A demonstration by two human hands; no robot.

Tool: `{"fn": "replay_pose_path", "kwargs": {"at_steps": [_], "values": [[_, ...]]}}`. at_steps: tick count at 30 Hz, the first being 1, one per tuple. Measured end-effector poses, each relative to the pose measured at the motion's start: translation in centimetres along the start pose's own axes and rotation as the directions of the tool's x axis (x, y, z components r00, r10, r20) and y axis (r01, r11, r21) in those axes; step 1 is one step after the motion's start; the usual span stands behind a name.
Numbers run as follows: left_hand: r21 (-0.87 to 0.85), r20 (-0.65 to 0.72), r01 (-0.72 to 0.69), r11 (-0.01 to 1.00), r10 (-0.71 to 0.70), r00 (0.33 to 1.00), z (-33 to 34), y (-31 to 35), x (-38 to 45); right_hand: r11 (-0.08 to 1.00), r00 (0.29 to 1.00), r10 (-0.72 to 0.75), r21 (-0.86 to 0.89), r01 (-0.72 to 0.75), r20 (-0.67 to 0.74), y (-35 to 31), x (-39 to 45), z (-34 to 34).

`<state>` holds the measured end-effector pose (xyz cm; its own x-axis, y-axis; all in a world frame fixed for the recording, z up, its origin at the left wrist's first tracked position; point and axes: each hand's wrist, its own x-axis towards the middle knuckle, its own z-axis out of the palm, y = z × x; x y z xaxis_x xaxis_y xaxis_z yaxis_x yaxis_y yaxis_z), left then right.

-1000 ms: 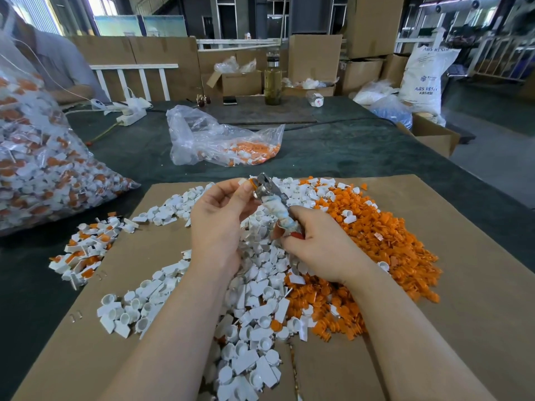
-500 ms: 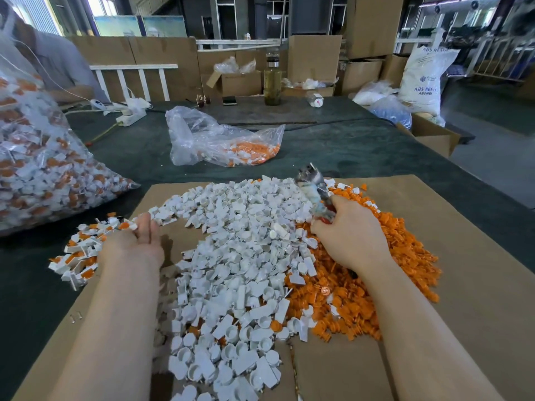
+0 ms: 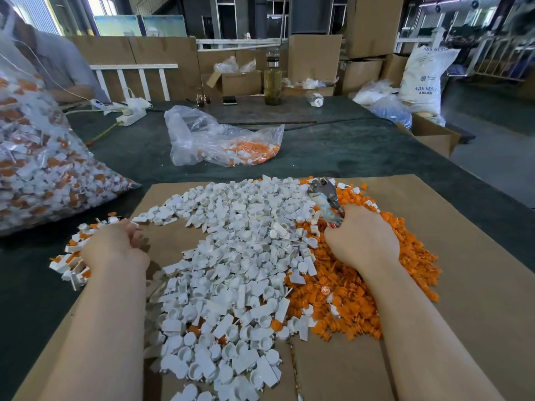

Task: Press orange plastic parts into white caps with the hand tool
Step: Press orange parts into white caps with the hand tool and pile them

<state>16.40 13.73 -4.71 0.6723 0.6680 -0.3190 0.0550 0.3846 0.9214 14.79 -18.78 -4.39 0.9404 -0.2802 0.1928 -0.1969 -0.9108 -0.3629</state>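
Note:
A broad heap of white caps (image 3: pixel 231 256) covers the middle of a cardboard sheet (image 3: pixel 463 270). To its right lies a heap of orange plastic parts (image 3: pixel 347 293). My right hand (image 3: pixel 362 238) rests on the orange heap and grips the metal hand tool (image 3: pixel 325 198), whose jaws point up and away. My left hand (image 3: pixel 115 247) is at the sheet's left edge beside a small pile of assembled orange-and-white caps (image 3: pixel 73 256). Its fingers are curled downward; whether they hold a cap is hidden.
A large clear bag of assembled caps (image 3: pixel 37 169) stands at the left. A smaller clear bag with orange parts (image 3: pixel 225 143) lies behind on the dark table. A bottle (image 3: pixel 272 79), cardboard boxes and a seated person are at the back.
One second ago both hands met at the tool over the white heap. My left hand has since swung left to the assembled pile, and my right hand with the tool has shifted right onto the orange heap.

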Motion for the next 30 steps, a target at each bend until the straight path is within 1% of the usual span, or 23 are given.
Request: {"fn": "replay_pose_path", "kwargs": {"at_steps": [2, 3, 4, 5, 6, 7, 8, 9, 12, 15, 19, 21, 25, 27, 30], "values": [[0.22, -0.035, -0.101, 0.97, 0.112, 0.993, 0.2, -0.5, 0.8, 1.0, 1.0, 0.014, -0.02, -0.014, 0.006, 0.0, -0.1, 0.1], [0.353, -0.063, -0.151, 0.923, 0.185, 0.981, 0.3, -0.7, 0.8, 0.999, 1.0, 0.019, -0.028, -0.019, 0.005, 0.1, -0.1, 0.1], [0.506, -0.055, -0.207, 0.837, 0.271, 0.961, 0.4, -0.8, 0.6, 0.999, 1.0, 0.023, -0.034, -0.023, -0.001, 0.1, -0.1, 0.1], [0.655, -0.002, -0.254, 0.711, 0.337, 0.941, 0.6, -0.8, 0.2, 0.999, 1.0, 0.023, -0.039, -0.024, -0.01, 0.0, -0.1, 0.1], [0.78, 0.066, -0.275, 0.562, 0.363, 0.929, 0.6, -1.1, 0.3, 0.999, 1.0, 0.022, -0.044, -0.023, -0.017, 0.0, -0.2, 0.2], [0.874, 0.126, -0.272, 0.402, 0.354, 0.927, 0.7, -1.2, 0.0, 0.999, 1.0, 0.021, -0.049, -0.022, -0.022, 0.0, -0.2, 0.2], [0.923, 0.153, -0.257, 0.288, 0.337, 0.929, 0.7, -1.3, 0.2, 0.998, 0.999, 0.022, -0.051, -0.023, -0.023, 0.0, -0.2, 0.2], [0.943, 0.151, -0.231, 0.238, 0.315, 0.937, 0.8, -1.3, 0.1, 0.998, 0.999, 0.023, -0.052, -0.025, -0.023, 0.0, -0.2, 0.2], [0.961, 0.119, -0.185, 0.204, 0.299, 0.947, 0.8, -1.2, -0.1, 0.998, 0.999, 0.03, -0.056, -0.031, -0.016, 0.0, -0.2, 0.1], [0.955, 0.107, -0.183, 0.233, 0.303, 0.947, 0.5, -1.1, -0.2, 0.998, 0.999, 0.035, -0.06, -0.035, -0.007, 0.0, -0.2, 0.1], [0.973, 0.077, -0.149, 0.176, 0.358, 0.93, 0.2, -0.9, -0.3, 0.997, 0.999, 0.039, -0.071, -0.039, 0.001, -0.1, -0.3, 0.0], [0.975, 0.059, -0.134, 0.178, 0.374, 0.925, 0.3, -0.9, -0.5, 0.996, 0.999, 0.045, -0.076, -0.044, 0.007, -0.1, -0.2, 0.0], [0.982, 0.031, -0.083, 0.167, 0.295, 0.955, 0.5, -1.1, -0.2, 0.994, 0.998, 0.065, -0.09, -0.065, -0.003, -0.1, -0.3, -0.1], [0.981, 0.008, -0.06, 0.182, 0.276, 0.961, 0.6, -1.1, 0.0, 0.993, 0.997, 0.077, -0.092, -0.078, -0.017, 0.0, -0.3, -0.1], [0.98, 0.061, -0.112, 0.167, 0.283, 0.957, 0.8, -1.1, -0.3, 0.99, 0.996, 0.088, -0.108, -0.09, -0.024, 0.1, -0.3, 0.1]]}}
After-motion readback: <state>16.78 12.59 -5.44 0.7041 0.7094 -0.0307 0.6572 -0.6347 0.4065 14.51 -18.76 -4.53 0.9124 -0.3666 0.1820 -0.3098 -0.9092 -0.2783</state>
